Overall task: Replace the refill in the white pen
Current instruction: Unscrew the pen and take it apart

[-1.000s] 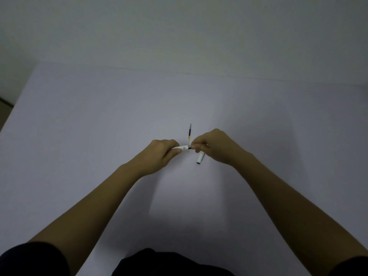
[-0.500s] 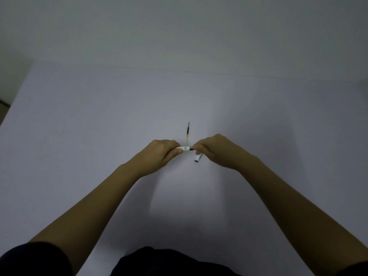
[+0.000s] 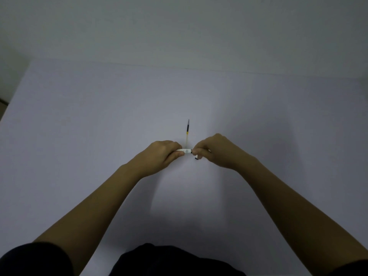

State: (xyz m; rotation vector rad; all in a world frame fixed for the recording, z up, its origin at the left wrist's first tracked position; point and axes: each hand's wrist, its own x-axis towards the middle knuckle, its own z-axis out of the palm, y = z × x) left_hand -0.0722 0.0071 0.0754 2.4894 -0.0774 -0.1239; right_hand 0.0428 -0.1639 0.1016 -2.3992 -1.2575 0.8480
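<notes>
The white pen barrel [image 3: 185, 151] lies level between my two hands, above the middle of the table. My left hand [image 3: 162, 155] is closed around its left part. My right hand [image 3: 214, 151] pinches its dark right end and also holds a second white piece whose dark-tipped end [image 3: 196, 158] sticks out below the fingers. A thin refill [image 3: 187, 130], clear with a yellow band and a dark tip, lies on the table just behind the hands, pointing away from me.
The pale lilac table [image 3: 99, 126] reaches to a grey wall at the back. Its left edge [image 3: 12, 100] runs diagonally, with dark floor beyond. My dark clothing shows along the bottom of the view.
My right hand has turned, so the second white piece under it shows much less than before. Both hands stay together at the pen. The refill on the table has not moved.
</notes>
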